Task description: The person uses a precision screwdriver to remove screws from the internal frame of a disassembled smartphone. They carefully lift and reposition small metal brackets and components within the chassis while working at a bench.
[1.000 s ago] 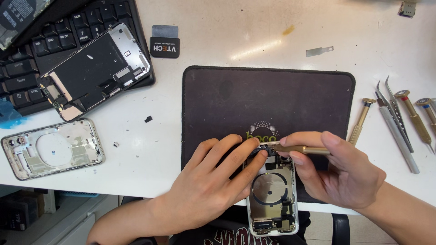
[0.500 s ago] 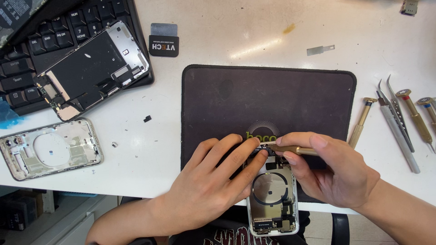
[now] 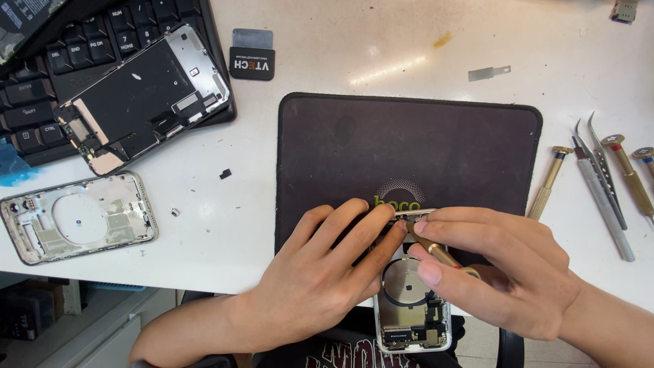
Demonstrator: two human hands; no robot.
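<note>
Far left, near the front edge of the worktop (image 3: 340, 54): a stripped frame (image 3: 78, 218), lying flat. Behind it, at the back left corner, a keyboard (image 3: 41, 61) with a second chassis (image 3: 143, 95) resting tilted across its keys. Between these and the mat (image 3: 409, 150), a black chip (image 3: 225, 174) and smaller specks loose on the white surface, plus a black pry card (image 3: 252, 58) further back. At the mat's front edge, the left hand (image 3: 320, 272), fingers spread and pressing down on the top left of the opened phone (image 3: 412, 307), pinning rather than gripping it. Phone itself lying back-open, top end on the mat, bottom end hanging out past the worktop's front edge. Just right of it, the right hand (image 3: 504, 272), fingers pinched round a gold driver (image 3: 436, 251) with its tip at the phone's top rim. Step in hand, by the look of it: working a fastener at that top edge; tip contact hidden by the fingertips. Next move likely calling for steady downward pressure and a firm hold, given the overhang. Most of the mat bare behind the hands, so plenty of room to slide the phone back. Further back, a thin blade (image 3: 489, 71). Along the right edge, a spare screwdriver (image 3: 548, 184), tweezers (image 3: 603, 177) and more drivers, well apart from the right hand.
</note>
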